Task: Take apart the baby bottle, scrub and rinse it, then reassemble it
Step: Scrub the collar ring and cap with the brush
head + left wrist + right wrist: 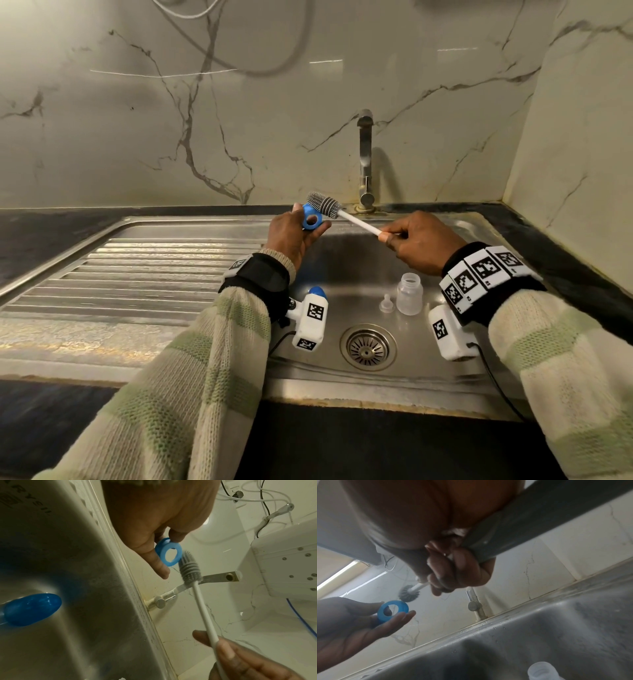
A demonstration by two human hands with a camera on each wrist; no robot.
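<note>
The bottle (409, 294) stands in the sink (342, 253) beside the nipple (387, 303). Above, the left hand (291, 236) pinches the ring (311, 221); the right hand (419, 245) grips the brush (323, 202), its handle end hidden. Tap (365, 154) behind.

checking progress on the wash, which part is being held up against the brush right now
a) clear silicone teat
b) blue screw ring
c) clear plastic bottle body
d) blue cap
b: the left hand holds the blue plastic screw ring against the grey bristled bottle brush held by the right hand, while the clear plastic bottle body and small clear silicone teat stand in the steel sink.
</note>
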